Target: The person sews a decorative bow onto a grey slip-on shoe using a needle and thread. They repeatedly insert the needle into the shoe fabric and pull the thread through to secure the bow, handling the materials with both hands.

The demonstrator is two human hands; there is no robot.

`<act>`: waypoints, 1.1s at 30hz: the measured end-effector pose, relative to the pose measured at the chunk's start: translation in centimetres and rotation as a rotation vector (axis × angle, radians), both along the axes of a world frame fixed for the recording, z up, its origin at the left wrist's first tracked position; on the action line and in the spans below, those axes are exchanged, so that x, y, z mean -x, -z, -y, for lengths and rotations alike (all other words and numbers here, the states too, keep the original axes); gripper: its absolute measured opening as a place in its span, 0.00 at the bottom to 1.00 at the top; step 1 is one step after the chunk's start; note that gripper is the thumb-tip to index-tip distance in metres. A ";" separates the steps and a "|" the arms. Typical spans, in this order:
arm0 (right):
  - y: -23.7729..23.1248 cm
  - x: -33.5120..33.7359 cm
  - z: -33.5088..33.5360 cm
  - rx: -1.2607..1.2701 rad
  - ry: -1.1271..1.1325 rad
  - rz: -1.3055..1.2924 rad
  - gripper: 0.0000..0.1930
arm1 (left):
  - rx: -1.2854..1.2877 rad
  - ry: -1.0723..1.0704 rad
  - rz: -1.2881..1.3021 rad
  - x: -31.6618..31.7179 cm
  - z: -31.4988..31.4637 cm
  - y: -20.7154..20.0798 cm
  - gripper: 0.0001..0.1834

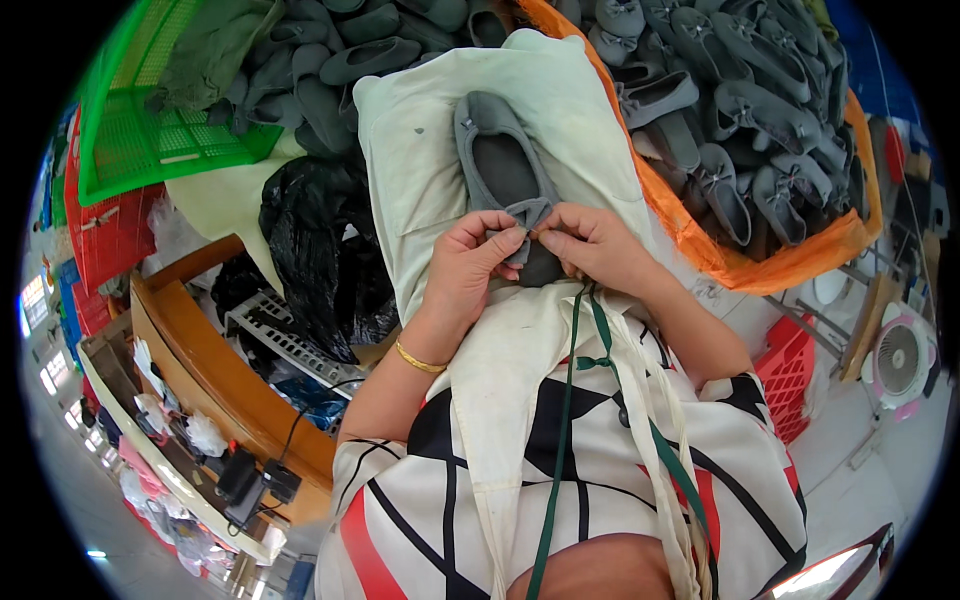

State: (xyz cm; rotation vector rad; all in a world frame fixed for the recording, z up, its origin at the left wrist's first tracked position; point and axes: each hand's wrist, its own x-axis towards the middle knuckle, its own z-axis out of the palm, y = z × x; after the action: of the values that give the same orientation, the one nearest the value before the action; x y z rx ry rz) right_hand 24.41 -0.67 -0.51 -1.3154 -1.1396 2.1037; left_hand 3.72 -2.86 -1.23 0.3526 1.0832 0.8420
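Pinching the toe end of a grey slipper, both hands meet at its front edge. Left hand is closed on the slipper's toe fabric w/ thumb and forefinger; a gold bangle sits on that wrist. Right hand is also closed narrow, fingertips pressed to the same spot beside the small bow, as if working sth fine there; whether it holds a needle or thread is too small to tell. The slipper lies sole-down, heel pointing away from the person, on a pale cream cloth draped over the lap, prob. to give a soft, clean work surface close to the eyes. A green cord hangs down the person's front over a white, black & red patterned top.

Further out: an orange basket at the right, heaped w/ matching grey slippers, within arm's reach. More grey slippers pile up at top centre. At the left, a black plastic bag, a green crate, a red crate and a wooden table edge. A small pink fan stands on the floor at far right.
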 end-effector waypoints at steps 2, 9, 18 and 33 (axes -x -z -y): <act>0.3 0.0 -0.1 -0.016 -0.006 0.027 0.07 | -0.005 0.032 -0.027 0.2 0.0 0.1 0.08; 0.3 0.5 -0.3 -0.056 -0.036 0.143 0.06 | 0.047 0.041 -0.026 0.3 -0.2 0.5 0.07; -0.1 1.0 -0.8 0.016 -0.061 0.205 0.10 | 0.046 -0.002 -0.016 0.1 -0.2 0.5 0.06; -1.5 1.1 -1.9 0.168 -0.060 0.053 0.16 | -0.024 0.105 -0.104 -0.5 -0.5 0.4 0.07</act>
State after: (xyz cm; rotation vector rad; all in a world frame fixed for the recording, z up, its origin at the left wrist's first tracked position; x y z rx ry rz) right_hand 23.35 1.27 0.97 -1.4362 -1.0552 2.2625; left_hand 4.27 -2.41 -1.61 0.4737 1.1418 0.7507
